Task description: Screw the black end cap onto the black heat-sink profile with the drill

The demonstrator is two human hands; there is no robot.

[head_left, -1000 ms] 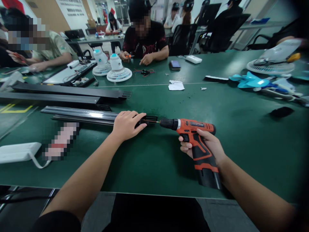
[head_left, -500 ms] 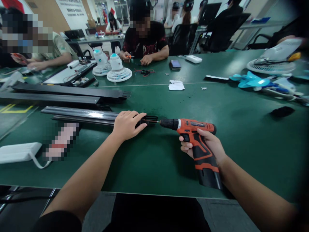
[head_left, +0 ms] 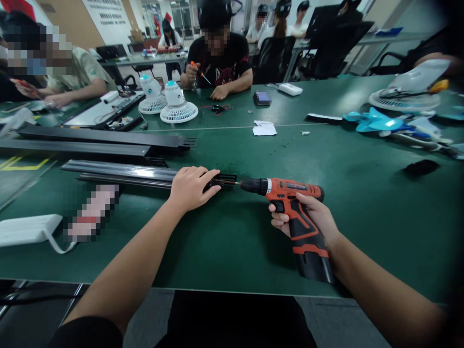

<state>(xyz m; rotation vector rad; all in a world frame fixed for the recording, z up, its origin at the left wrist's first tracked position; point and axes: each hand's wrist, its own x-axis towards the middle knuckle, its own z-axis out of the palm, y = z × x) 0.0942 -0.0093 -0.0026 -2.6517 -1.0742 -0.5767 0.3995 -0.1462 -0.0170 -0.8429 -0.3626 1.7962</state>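
Observation:
My right hand (head_left: pixel 315 217) is wrapped round the grip of an orange and black cordless drill (head_left: pixel 295 189), index finger by the trigger. The drill lies level, its chuck and thin bit pointing left at the end of a long black slotted profile (head_left: pixel 119 170). Whether the bit touches the profile or sits inside it, I cannot tell. Over the profile's right end, my left hand (head_left: pixel 194 188) grips it from above, thumb on the near side. Fingers and palm hide part of that end.
More black profiles (head_left: pixel 97 142) lie behind on the green table (head_left: pixel 232 251). At left are a phone (head_left: pixel 94 210) and a white power bank (head_left: pixel 31 228). Two small white fans (head_left: pixel 177 104) stand farther back, paper scraps (head_left: pixel 264 128) lie mid-table, and blue fan blades (head_left: pixel 375 120) at right.
Both my hands, the drill and the profile stay in place. Across the table, a co-worker has raised a hand holding an orange-handled screwdriver, now tilted downward.

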